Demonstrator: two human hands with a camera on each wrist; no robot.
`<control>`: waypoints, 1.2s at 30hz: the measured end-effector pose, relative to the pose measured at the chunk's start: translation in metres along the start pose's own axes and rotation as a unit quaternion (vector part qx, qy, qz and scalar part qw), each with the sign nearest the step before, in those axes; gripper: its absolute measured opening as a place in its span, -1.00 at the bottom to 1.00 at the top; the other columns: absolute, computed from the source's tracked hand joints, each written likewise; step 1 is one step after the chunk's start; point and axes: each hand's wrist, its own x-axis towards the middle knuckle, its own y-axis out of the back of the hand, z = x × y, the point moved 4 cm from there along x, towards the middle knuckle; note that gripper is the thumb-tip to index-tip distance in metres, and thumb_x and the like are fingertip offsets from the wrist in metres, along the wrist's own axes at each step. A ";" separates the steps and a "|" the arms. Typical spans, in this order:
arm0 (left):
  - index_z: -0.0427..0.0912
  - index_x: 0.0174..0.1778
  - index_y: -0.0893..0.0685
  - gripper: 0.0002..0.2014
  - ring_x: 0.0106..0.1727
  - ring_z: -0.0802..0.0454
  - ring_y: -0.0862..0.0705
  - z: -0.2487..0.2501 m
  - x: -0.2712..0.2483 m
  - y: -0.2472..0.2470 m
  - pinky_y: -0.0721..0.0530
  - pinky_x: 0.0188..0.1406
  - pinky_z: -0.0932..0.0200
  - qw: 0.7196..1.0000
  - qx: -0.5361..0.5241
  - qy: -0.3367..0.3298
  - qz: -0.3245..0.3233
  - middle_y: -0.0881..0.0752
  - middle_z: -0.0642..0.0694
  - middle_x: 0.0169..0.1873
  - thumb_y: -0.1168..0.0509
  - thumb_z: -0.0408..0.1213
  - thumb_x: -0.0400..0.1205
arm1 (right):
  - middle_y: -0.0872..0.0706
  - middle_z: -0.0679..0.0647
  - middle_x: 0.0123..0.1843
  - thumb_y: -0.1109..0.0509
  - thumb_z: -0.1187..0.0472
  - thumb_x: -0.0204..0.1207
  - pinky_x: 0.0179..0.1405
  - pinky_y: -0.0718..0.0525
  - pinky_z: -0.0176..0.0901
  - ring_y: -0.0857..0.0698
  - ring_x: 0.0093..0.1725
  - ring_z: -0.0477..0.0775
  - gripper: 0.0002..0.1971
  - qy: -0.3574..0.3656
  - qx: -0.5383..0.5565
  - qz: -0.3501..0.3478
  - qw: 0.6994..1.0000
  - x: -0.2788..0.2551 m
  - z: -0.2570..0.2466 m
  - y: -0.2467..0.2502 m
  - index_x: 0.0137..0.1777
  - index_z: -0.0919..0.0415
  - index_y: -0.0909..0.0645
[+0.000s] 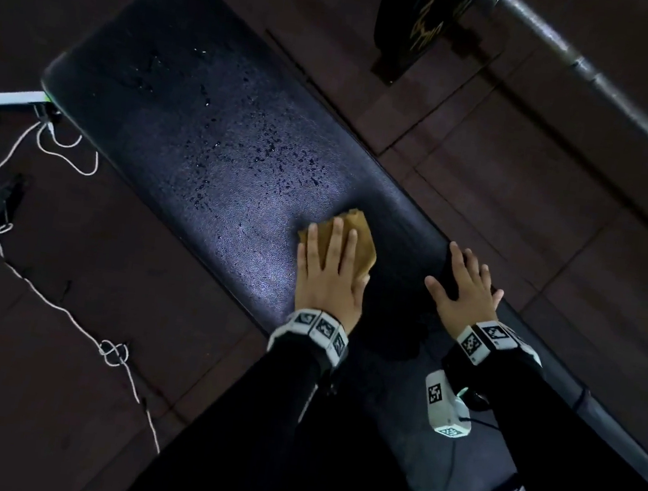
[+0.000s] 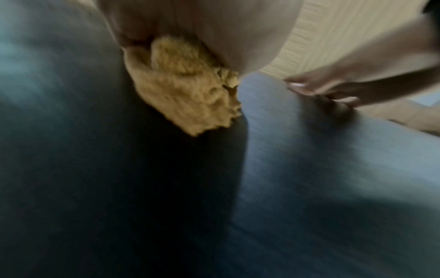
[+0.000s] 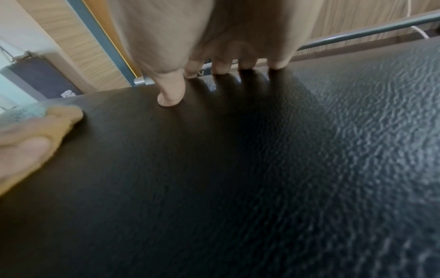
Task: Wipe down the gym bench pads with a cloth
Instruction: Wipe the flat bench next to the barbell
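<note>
A long black padded bench pad (image 1: 215, 117) runs from upper left to lower right, with water droplets (image 1: 269, 144) scattered over its middle. My left hand (image 1: 327, 270) lies flat with straight fingers on a folded yellow-brown cloth (image 1: 361, 229) and presses it on the pad just below the droplets. The left wrist view shows the fluffy cloth (image 2: 190, 94) bunched under the palm. My right hand (image 1: 468, 287) rests on the pad's right edge with fingers spread and holds nothing. Its fingertips (image 3: 221, 69) and thumb touch the textured pad (image 3: 238, 169).
A barbell bar (image 1: 604, 79) with a black weight plate (image 1: 419, 20) lies on the dark floor tiles beyond the bench's right side. A white cord (image 1: 61, 307) snakes over the floor at left, near a white bench foot (image 1: 5, 100).
</note>
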 end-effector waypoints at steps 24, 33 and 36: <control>-0.03 0.68 0.17 -0.30 0.66 -0.29 0.20 -0.045 0.007 0.007 0.17 0.62 -0.21 0.999 -0.029 0.028 0.025 0.20 -0.10 0.68 0.00 0.06 0.69 | 0.06 -0.09 0.70 -0.19 -0.17 0.59 0.54 0.15 0.39 0.11 0.67 0.16 -0.30 -0.011 -0.006 -0.015 1.000 -0.001 -0.005 0.005 0.63 -0.25 0.10; -0.18 0.67 -0.05 -0.34 0.64 -0.42 0.11 -0.093 -0.028 0.004 0.00 0.57 -0.33 0.970 -0.129 0.181 0.098 0.05 -0.21 0.68 -0.09 -0.02 0.71 | 0.25 -0.01 0.69 -0.24 -0.01 0.60 0.60 0.14 0.28 0.17 0.67 0.11 -0.29 -0.006 -0.007 0.036 0.999 -0.003 -0.031 0.002 0.67 0.04 0.01; -0.34 0.64 -0.12 -0.34 0.60 -0.55 0.05 -0.084 -0.049 -0.009 -0.01 0.56 -0.36 0.942 -0.210 0.229 0.131 -0.01 -0.36 0.64 -0.18 -0.10 0.69 | 0.24 0.01 0.69 -0.17 -0.08 0.62 0.58 0.18 0.23 0.16 0.67 0.11 -0.30 0.063 -0.027 0.064 0.996 0.003 -0.068 -0.002 0.66 0.11 0.03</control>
